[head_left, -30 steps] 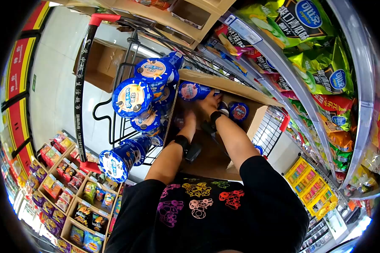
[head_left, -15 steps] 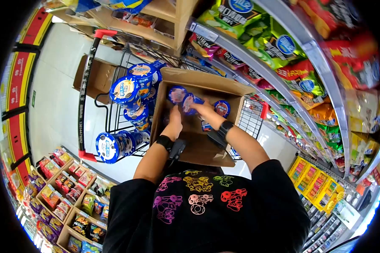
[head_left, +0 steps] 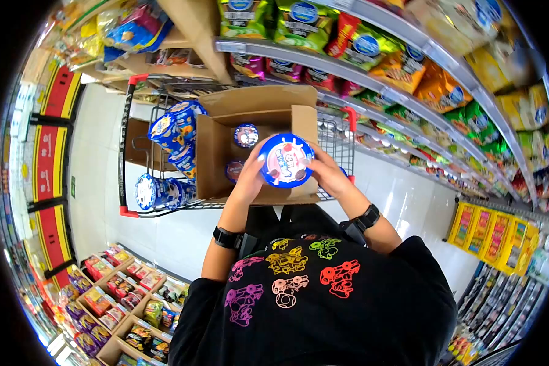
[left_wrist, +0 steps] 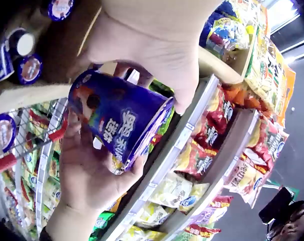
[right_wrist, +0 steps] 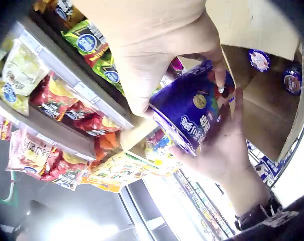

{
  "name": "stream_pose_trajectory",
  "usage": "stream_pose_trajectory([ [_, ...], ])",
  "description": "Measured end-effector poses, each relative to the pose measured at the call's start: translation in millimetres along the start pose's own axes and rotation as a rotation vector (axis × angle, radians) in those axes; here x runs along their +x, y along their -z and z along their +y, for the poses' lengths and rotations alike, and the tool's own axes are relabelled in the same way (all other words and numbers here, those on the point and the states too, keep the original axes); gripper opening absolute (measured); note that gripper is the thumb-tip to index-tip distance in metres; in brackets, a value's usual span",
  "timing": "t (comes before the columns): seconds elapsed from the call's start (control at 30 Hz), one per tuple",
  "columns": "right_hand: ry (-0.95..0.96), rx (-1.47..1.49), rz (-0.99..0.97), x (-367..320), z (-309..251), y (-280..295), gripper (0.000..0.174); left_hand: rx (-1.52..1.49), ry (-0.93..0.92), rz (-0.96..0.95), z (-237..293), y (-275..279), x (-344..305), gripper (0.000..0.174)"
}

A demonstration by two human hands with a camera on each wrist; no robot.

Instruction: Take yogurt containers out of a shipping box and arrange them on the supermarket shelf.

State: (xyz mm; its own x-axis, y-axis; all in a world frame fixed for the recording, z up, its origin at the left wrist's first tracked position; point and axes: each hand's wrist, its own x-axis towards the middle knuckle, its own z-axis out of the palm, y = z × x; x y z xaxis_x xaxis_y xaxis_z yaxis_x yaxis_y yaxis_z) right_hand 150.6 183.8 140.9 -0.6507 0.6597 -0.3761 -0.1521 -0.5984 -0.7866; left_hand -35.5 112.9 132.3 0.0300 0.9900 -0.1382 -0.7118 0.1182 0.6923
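Note:
Both of my hands hold one blue snack cup with a round printed lid that faces up in the head view. My left hand grips its left side and my right hand its right side. In the left wrist view the tapered wall of the cup shows between the two hands. The right wrist view shows fingers curled round the cup. It is held over an open cardboard carton, where smaller-looking cups stand inside.
The carton sits in a wire shopping cart with red corner pieces. Stacked blue cups fill the cart's left end, and more cups lie sideways there. Shelves of chip bags run along the far side. Bins of snacks stand at lower left.
Both hands have come up from inside the carton, where they were among the cups, and now hold one cup above it. The head view has turned, showing more of the shelves.

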Motion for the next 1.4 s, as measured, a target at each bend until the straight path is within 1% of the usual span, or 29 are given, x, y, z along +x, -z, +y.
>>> stream_pose_trajectory([
  [0.07, 0.054, 0.064, 0.055, -16.6, 5.9, 27.7, 0.048, 0.045, 0.054, 0.006, -18.2, -18.8, 4.1, 0.053],
  [0.13, 0.012, 0.146, 0.185, -39.9, -6.6, 43.4, 0.042, 0.067, 0.115, 0.027, -40.7, -32.9, 4.4, 0.052],
  [0.17, 0.048, 0.17, 0.206, -45.7, -5.2, 57.0, 0.04, 0.22, 0.169, 0.079, -51.3, -41.4, 7.6, 0.059],
  [0.2, 0.092, 0.188, 0.22, -53.9, -9.4, 63.4, 0.039, 0.251, 0.224, 0.085, -62.0, -46.0, 11.7, 0.058],
  [0.23, 0.116, 0.252, 0.281, -62.7, -11.1, 69.0, 0.039, 0.283, 0.274, 0.091, -70.8, -52.1, 16.1, 0.056],
  [0.27, 0.108, 0.266, 0.316, -70.4, -11.4, 76.8, 0.038, 0.33, 0.288, 0.082, -79.5, -59.4, 17.8, 0.052],
  [0.33, 0.067, 0.257, 0.38, -83.1, -8.0, 93.5, 0.037, 0.362, 0.322, 0.063, -91.1, -80.6, 22.3, 0.05],
  [0.4, -0.006, 0.211, 0.438, -91.8, 2.1, 108.8, 0.038, 0.423, 0.377, 0.065, -109.6, -88.1, 28.3, 0.048],
  [0.47, -0.029, 0.234, 0.431, -91.1, 21.8, 122.6, 0.041, 0.513, 0.438, 0.083, -130.4, -81.7, 34.4, 0.047],
  [0.53, -0.062, 0.212, 0.412, -93.0, 28.3, 125.2, 0.043, 0.489, 0.451, 0.084, -143.2, -74.5, 36.0, 0.046],
  [0.57, -0.043, 0.208, 0.385, -91.7, 33.8, 126.8, 0.043, 0.476, 0.459, 0.084, -149.0, -70.2, 36.2, 0.045],
  [0.63, -0.008, 0.196, 0.321, -84.2, 44.4, 127.1, 0.041, 0.47, 0.434, 0.091, -160.2, -59.1, 37.1, 0.044],
  [0.67, -0.053, 0.194, 0.333, -81.7, 43.6, 124.4, 0.04, 0.498, 0.41, 0.103, -170.2, -49.1, 39.3, 0.044],
  [0.7, -0.059, 0.151, 0.352, -79.3, 43.9, 121.0, 0.04, 0.525, 0.387, 0.12, -168.8, -51.3, 38.6, 0.044],
  [0.73, -0.065, 0.107, 0.37, -77.2, 44.0, 119.1, 0.04, 0.433, 0.334, 0.192, -168.6, -54.2, 37.3, 0.039],
  [0.83, -0.079, 0.059, 0.372, -68.1, 43.8, 122.5, 0.04, 0.263, 0.373, 0.251, -162.6, -55.9, 36.2, 0.041],
  [0.9, -0.119, 0.058, 0.376, -60.6, 40.6, 124.8, 0.041, 0.269, 0.377, 0.214, -163.6, -48.1, 41.8, 0.044],
  [0.97, -0.075, 0.094, 0.471, -55.0, 38.0, 122.9, 0.04, 0.304, 0.38, 0.155, -160.4, -48.3, 50.9, 0.047],
  [1.03, -0.038, 0.164, 0.579, -48.0, 37.8, 124.9, 0.039, 0.339, 0.343, 0.112, -162.3, -40.1, 62.7, 0.049],
  [1.1, 0.007, 0.162, 0.551, -44.7, 36.5, 125.3, 0.04, 0.333, 0.329, 0.077, -159.4, -38.4, 67.8, 0.049],
  [1.13, 0.015, 0.14, 0.546, -43.5, 35.8, 123.9, 0.041, 0.268, 0.304, 0.046, -151.3, -46.3, 66.4, 0.055],
  [1.17, 0.024, 0.117, 0.542, -41.7, 35.2, 122.0, 0.041, 0.326, 0.242, 0.026, -151.6, -44.8, 66.4, 0.057],
  [1.2, 0.018, 0.136, 0.607, -37.9, 38.5, 122.0, 0.038, 0.385, 0.181, 0.006, -154.4, -40.3, 66.9, 0.059],
  [1.23, 0.114, -0.011, 0.675, -31.7, 52.8, 131.9, 0.036, 0.443, 0.121, -0.01, -159.4, -33.0, 67.9, 0.061],
  [1.27, 0.208, -0.159, 0.736, -24.4, 73.8, 147.7, 0.035, 0.464, 0.1, -0.007, -177.7, -13.4, 71.8, 0.064],
  [1.3, 0.302, -0.308, 0.792, -18.9, 87.4, 154.1, 0.034, 0.52, 0.152, 0.032, -161.7, -23.5, 60.9, 0.056],
  [1.33, 0.394, -0.419, 0.921, -16.6, 89.6, 147.3, 0.024, 0.697, 0.164, 0.017, -149.5, -24.5, 53.9, 0.05],
  [1.37, 0.41, -0.454, 0.858, -17.7, 87.0, 140.6, 0.021, 0.872, 0.178, 0.0, -137.4, -24.5, 48.1, 0.044],
  [1.4, 0.427, -0.489, 0.795, -19.5, 81.0, 133.4, 0.019, 0.848, 0.089, -0.031, -121.2, -28.9, 43.1, 0.032],
])
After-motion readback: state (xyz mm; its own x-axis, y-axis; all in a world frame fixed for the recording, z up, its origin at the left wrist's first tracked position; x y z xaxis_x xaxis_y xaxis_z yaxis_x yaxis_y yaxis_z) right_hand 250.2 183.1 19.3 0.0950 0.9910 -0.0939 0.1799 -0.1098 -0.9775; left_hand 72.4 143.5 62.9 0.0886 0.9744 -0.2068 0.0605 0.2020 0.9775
